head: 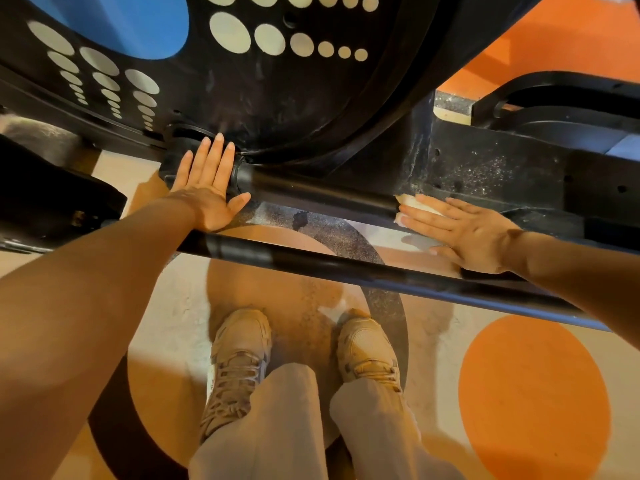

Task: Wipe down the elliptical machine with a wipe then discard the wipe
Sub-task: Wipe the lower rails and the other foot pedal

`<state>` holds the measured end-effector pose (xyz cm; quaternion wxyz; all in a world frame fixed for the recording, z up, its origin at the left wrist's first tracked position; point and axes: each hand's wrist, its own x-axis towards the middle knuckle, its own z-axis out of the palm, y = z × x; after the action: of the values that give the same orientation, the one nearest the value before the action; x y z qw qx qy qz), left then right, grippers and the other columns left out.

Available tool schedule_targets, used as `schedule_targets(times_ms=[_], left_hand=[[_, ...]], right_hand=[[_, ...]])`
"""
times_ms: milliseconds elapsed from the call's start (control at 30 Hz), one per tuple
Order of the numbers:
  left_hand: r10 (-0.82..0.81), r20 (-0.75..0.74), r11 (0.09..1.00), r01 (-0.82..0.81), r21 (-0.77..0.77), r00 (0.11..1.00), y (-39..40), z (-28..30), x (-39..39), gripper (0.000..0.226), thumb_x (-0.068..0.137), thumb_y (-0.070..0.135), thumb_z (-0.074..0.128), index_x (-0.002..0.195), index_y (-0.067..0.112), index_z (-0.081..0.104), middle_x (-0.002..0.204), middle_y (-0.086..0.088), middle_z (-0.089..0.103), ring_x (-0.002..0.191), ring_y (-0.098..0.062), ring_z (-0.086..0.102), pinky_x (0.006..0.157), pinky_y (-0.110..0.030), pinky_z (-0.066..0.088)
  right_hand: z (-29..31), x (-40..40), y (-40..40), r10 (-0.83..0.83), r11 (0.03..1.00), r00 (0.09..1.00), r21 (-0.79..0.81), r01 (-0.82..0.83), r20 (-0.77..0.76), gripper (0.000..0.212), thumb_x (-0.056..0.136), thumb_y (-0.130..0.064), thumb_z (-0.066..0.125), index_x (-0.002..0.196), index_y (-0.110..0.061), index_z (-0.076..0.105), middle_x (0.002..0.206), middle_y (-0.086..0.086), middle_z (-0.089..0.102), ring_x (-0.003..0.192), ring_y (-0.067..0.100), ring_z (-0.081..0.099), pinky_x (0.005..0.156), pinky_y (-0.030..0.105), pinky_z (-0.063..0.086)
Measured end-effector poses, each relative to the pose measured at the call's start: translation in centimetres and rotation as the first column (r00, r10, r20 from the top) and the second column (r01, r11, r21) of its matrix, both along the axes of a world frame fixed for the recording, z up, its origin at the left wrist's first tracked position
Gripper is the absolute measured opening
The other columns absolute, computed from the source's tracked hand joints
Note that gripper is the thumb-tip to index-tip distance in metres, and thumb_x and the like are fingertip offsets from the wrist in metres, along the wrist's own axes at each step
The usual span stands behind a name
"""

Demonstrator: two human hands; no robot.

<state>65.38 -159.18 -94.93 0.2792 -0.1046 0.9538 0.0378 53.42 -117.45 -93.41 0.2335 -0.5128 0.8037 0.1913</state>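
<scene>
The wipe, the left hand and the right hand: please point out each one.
wipe [415, 204], head view, white edge showing above the fingers.
left hand [207, 188], head view, back of the hand.
right hand [464, 230], head view, back of the hand.

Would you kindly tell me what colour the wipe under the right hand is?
The wipe looks white to cream, seen in the head view.

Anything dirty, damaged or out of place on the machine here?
Pale dust and grit speckle the black base frame beyond the wipe under the right hand, so it looks unwiped. Nothing appears broken or askew.
</scene>
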Motion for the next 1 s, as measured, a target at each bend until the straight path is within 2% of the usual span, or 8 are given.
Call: schedule_targets(times_ms=[33, 200, 367, 500, 567, 700, 900, 1000], left_hand=[[0.001, 0.005, 1.000, -0.001, 0.000, 1.000, 0.0, 0.0, 0.0, 0.083, 0.102, 0.056, 0.024, 0.148, 0.016, -0.031, 0.156, -0.004, -0.039, 0.144, -0.020, -0.034, 0.117, -0.039, -0.019], [0.009, 0.007, 1.000, -0.009, -0.002, 1.000, 0.1, -0.1, 0.0, 0.085, 0.101, 0.057, 0.026, 0.148, 0.016, -0.032, 0.155, -0.004, -0.040, 0.144, -0.021, -0.035, 0.117, -0.040, -0.019], [0.013, 0.018, 1.000, -0.013, -0.008, 1.000, 0.2, 0.1, -0.1, 0.086, 0.101, 0.057, 0.026, 0.148, 0.016, -0.032, 0.155, -0.004, -0.040, 0.143, -0.021, -0.035, 0.116, -0.039, -0.020], [0.009, 0.016, 1.000, -0.009, -0.024, 1.000, 0.3, 0.0, 0.0, 0.086, 0.101, 0.058, 0.027, 0.149, 0.015, -0.031, 0.155, -0.005, -0.039, 0.144, -0.022, -0.034, 0.116, -0.039, -0.020], [0.014, 0.017, 1.000, -0.014, -0.024, 1.000, 0.3, -0.1, -0.1, 0.086, 0.100, 0.058, 0.027, 0.149, 0.015, -0.031, 0.155, -0.004, -0.040, 0.144, -0.021, -0.034, 0.116, -0.038, -0.020], [0.020, 0.013, 1.000, -0.020, -0.009, 1.000, 0.1, 0.0, 0.0, 0.086, 0.100, 0.058, 0.028, 0.149, 0.016, -0.031, 0.155, -0.003, -0.039, 0.144, -0.020, -0.034, 0.117, -0.039, -0.019], [0.019, 0.006, 1.000, -0.019, -0.007, 1.000, 0.0, -0.1, 0.0, 0.085, 0.101, 0.057, 0.028, 0.150, 0.017, -0.029, 0.156, -0.003, -0.038, 0.144, -0.020, -0.034, 0.117, -0.038, -0.018], [0.019, 0.010, 1.000, -0.019, -0.019, 1.000, 0.2, 0.1, 0.0, 0.085, 0.101, 0.056, 0.028, 0.149, 0.016, -0.030, 0.156, -0.003, -0.039, 0.144, -0.020, -0.034, 0.116, -0.038, -0.019]], right_hand=[[0.3, -0.1, 1.1, -0.018, 1.000, 1.000, 0.011, 0.018, 0.012, 0.062, 0.091, -0.057, -0.004, 0.145, -0.042, -0.030, 0.150, -0.022, -0.039, 0.140, 0.008, -0.036, 0.119, 0.033, -0.014], [0.2, 0.2, 3.2, -0.029, 0.996, 0.999, 0.088, 0.032, -0.035, 0.065, 0.099, -0.051, 0.017, 0.156, -0.030, -0.007, 0.161, -0.013, -0.019, 0.148, 0.017, -0.016, 0.118, 0.036, -0.007], [0.0, 0.8, 1.4, -0.043, 0.999, 0.998, 0.009, 0.044, -0.048, 0.064, 0.100, -0.050, 0.018, 0.157, -0.029, -0.002, 0.161, -0.013, -0.019, 0.149, 0.018, -0.015, 0.118, 0.034, -0.009], [-0.4, 0.6, -0.9, 0.012, 0.999, 0.996, -0.036, -0.015, -0.083, 0.064, 0.100, -0.049, 0.019, 0.155, -0.033, -0.009, 0.157, -0.017, -0.025, 0.148, 0.017, -0.021, 0.118, 0.033, -0.015], [-0.8, 0.7, -2.1, 0.030, 0.996, 0.994, -0.077, -0.038, -0.105, 0.062, 0.104, -0.047, 0.020, 0.153, -0.033, -0.015, 0.155, -0.015, -0.029, 0.147, 0.018, -0.024, 0.119, 0.033, -0.014], [-0.4, 1.0, -3.9, -0.002, 0.998, 0.999, -0.069, 0.000, -0.032, 0.068, 0.104, -0.044, 0.027, 0.149, -0.033, -0.024, 0.152, -0.013, -0.036, 0.144, 0.017, -0.028, 0.121, 0.036, -0.006], [1.4, -0.1, 0.6, -0.035, 0.993, 0.998, 0.114, 0.029, 0.049, 0.066, 0.104, -0.045, 0.021, 0.144, -0.041, -0.032, 0.148, -0.021, -0.041, 0.139, 0.011, -0.037, 0.122, 0.036, -0.008], [1.3, 0.0, 2.4, -0.076, 0.992, 0.996, 0.106, 0.071, 0.046, 0.067, 0.104, -0.046, 0.021, 0.141, -0.041, -0.034, 0.148, -0.020, -0.040, 0.139, 0.012, -0.036, 0.122, 0.036, -0.008]])
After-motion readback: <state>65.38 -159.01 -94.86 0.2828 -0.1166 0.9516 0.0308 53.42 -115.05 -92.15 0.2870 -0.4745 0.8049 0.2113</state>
